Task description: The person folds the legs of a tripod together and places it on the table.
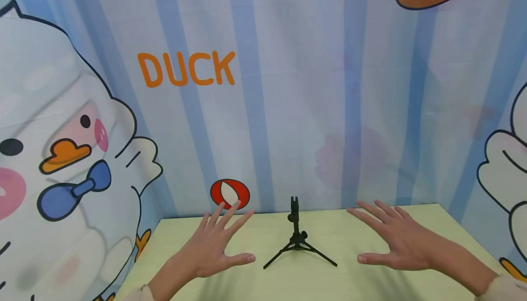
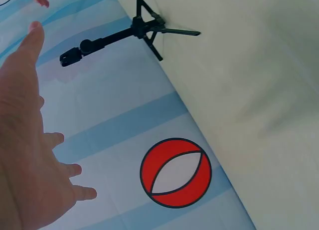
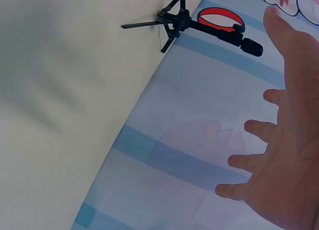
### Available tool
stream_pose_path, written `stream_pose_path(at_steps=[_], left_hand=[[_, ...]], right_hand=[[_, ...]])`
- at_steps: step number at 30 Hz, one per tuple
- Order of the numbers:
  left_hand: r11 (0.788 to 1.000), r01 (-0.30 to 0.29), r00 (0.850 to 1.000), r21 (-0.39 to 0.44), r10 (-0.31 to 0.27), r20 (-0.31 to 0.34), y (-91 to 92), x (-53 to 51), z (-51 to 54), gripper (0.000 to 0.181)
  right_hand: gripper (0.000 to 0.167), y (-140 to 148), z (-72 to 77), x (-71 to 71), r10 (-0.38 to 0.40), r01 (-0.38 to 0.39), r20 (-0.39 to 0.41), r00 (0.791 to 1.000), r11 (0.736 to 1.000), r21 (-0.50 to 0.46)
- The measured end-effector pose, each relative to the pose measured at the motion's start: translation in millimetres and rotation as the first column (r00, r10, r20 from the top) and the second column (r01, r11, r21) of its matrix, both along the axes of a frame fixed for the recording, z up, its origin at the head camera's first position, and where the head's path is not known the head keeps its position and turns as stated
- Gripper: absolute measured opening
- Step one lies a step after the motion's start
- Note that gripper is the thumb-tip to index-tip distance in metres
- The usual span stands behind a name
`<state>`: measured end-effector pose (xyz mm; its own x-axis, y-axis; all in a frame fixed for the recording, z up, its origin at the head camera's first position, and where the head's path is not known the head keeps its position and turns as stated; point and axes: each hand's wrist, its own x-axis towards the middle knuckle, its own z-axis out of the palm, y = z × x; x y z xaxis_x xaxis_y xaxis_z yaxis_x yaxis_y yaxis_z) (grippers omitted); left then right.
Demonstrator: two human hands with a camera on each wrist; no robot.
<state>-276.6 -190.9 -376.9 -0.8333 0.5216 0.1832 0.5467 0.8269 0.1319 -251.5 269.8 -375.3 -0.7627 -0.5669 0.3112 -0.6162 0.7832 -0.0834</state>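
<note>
A small black tripod stand point(image 1: 296, 239) stands upright on the pale yellow table point(image 1: 329, 287), its legs spread and a forked clip at its top. To its left, the left hand point(image 1: 216, 244) is held above the table with fingers spread, touching nothing. On the other side the right hand point(image 1: 405, 241) hovers likewise, fingers spread and thumb pointing toward the stand. Both wrist views show the same tripod beyond the thumbs, with the left hand point(image 2: 30, 140) and right hand point(image 3: 294, 125) holding nothing.
Behind the table hangs a striped blue and white curtain point(image 1: 296, 109) printed with the word DUCK, a red and white ball point(image 1: 243, 196) and a large white duck point(image 1: 61, 122). It also runs along the table's left and right sides. Hand shadows fall on the tabletop.
</note>
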Motion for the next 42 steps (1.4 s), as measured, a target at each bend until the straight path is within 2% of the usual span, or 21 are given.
stream_pose_path(at_steps=[6, 12, 17, 22, 25, 30, 34, 38, 42], left_hand=[[0.998, 0.017, 0.998, 0.061, -0.014, -0.057, 10.7, -7.3, 9.2, 0.088], [0.986, 0.061, 0.995, 0.153, -0.048, -0.083, 24.2, -13.4, 11.1, 0.084], [0.964, 0.092, 0.992, 0.249, -0.068, -0.106, 38.6, -20.7, 7.4, 0.079], [0.924, 0.118, 0.992, 0.363, -0.094, -0.084, 55.1, -28.0, 0.1, 0.072], [0.892, 0.148, 0.989, 0.427, -0.130, -0.071, 64.7, -33.0, -6.6, 0.068], [0.838, 0.185, 0.982, 0.514, -0.179, -0.061, 78.8, -42.5, -22.2, 0.064], [0.804, 0.182, 0.981, 0.566, -0.184, -0.054, 88.2, -49.6, -36.9, 0.063], [0.759, 0.173, 0.982, 0.628, -0.178, -0.056, 97.7, -56.5, -48.6, 0.061], [0.713, 0.178, 0.980, 0.679, -0.190, -0.057, 110.1, -63.6, -54.4, 0.060]], right_hand=[[0.082, -5.3, 2.7, -9.8, 0.032, -0.032, 0.004, 0.999, 0.997, -0.066], [0.082, -18.6, 1.6, -19.7, 0.028, -0.012, 0.105, 0.994, 0.988, -0.151], [0.082, -31.6, -3.2, -30.2, 0.030, 0.011, 0.190, 0.981, 0.977, -0.212], [0.079, -43.3, -17.7, -44.2, 0.068, 0.001, 0.230, 0.971, 0.957, -0.289], [0.076, -47.9, -29.9, -51.9, 0.093, -0.002, 0.257, 0.962, 0.943, -0.333], [0.068, -52.2, -52.5, -62.7, 0.124, 0.024, 0.324, 0.938, 0.909, -0.416], [0.059, -57.9, -70.7, -69.3, 0.142, 0.063, 0.377, 0.915, 0.873, -0.483], [0.047, -65.8, -89.9, -74.7, 0.174, 0.048, 0.368, 0.914, 0.851, -0.522], [0.036, -72.3, -106.6, -78.4, 0.206, 0.029, 0.365, 0.908, 0.838, -0.545]])
